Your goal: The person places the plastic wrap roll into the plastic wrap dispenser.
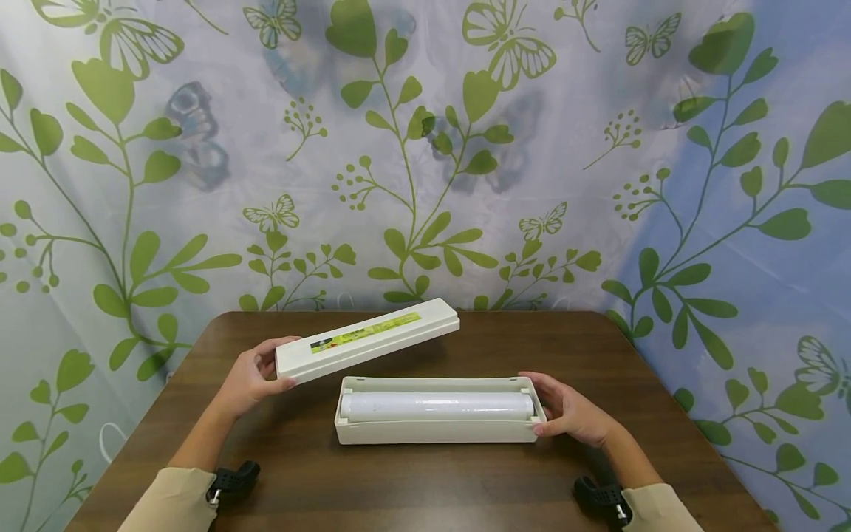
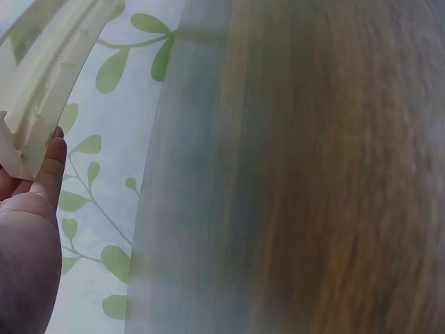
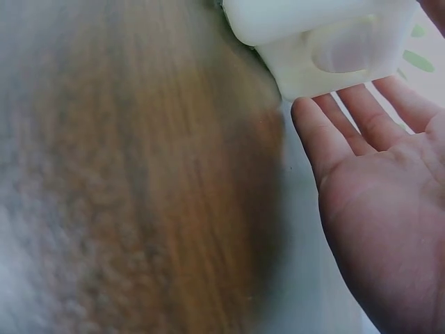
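Film-roll box and separate lid, one to each hand

Item 1: lid. Off-white, long and narrow, stepped along its edge. A yellow-green label with a dark left end runs along its top. My left grip is closed on its left end, thumb at the near corner, other fingers round the far side. I carry it raised, beyond the box and to its left, slanting so that its right end points away from me. The lid and box stand apart. My left wrist view shows the ribbed underside.

Item 2: box. Off-white, rectangular, lidless, lying lengthwise across the middle of the surface. My right grip holds its right end: thumb on the near corner, fingers reaching to the far one. In my right wrist view the fingertips meet the end wall.

Item 3: film roll. White, glossy, lying inside the box along most of its length. I touch it with neither hand.

Item 4: surface. Dark brown, wood-grained, rounded at the far corners.

Item 5: curtain. Pale, printed with green leaves and butterflies, hanging behind the surface.

Item 6: my sleeves, beige, one per arm, with a black wrist fitting beside each cuff.
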`<control>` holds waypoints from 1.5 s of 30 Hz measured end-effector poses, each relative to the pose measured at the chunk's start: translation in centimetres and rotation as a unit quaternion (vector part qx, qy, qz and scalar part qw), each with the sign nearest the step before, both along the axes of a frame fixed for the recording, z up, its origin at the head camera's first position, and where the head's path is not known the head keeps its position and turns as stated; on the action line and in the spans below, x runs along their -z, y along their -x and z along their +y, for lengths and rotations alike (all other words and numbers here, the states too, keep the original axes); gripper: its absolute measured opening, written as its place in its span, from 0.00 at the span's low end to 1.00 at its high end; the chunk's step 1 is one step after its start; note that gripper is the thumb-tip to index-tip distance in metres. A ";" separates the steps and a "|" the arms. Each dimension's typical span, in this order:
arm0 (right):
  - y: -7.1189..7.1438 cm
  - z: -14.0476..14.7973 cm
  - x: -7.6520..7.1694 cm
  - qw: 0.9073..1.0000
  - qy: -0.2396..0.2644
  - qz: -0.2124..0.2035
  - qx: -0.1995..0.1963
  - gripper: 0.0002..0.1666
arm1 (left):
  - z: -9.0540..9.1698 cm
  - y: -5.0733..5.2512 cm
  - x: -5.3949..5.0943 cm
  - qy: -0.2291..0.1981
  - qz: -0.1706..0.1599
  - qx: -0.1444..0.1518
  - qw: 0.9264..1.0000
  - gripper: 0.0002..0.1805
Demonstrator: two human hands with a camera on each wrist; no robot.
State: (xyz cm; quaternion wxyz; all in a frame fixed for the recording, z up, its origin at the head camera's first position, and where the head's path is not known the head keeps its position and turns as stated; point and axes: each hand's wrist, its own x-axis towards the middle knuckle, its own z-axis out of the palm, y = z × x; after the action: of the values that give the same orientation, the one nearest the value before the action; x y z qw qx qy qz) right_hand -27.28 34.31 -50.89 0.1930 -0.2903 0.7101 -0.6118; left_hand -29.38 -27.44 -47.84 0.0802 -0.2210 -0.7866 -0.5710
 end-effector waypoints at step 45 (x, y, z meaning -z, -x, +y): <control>2.5 -2.7 -4.7 0.991 0.036 0.108 0.066 0.48 | 3.3 0.9 -0.3 -0.101 0.010 0.093 0.991 0.36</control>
State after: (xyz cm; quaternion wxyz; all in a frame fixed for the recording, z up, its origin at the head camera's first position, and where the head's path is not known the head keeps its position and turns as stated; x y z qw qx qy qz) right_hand -29.74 31.59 -46.20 0.0636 -0.3140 0.7219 -0.6134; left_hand -30.31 -24.13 -47.50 0.0570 -0.2896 -0.7003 -0.6499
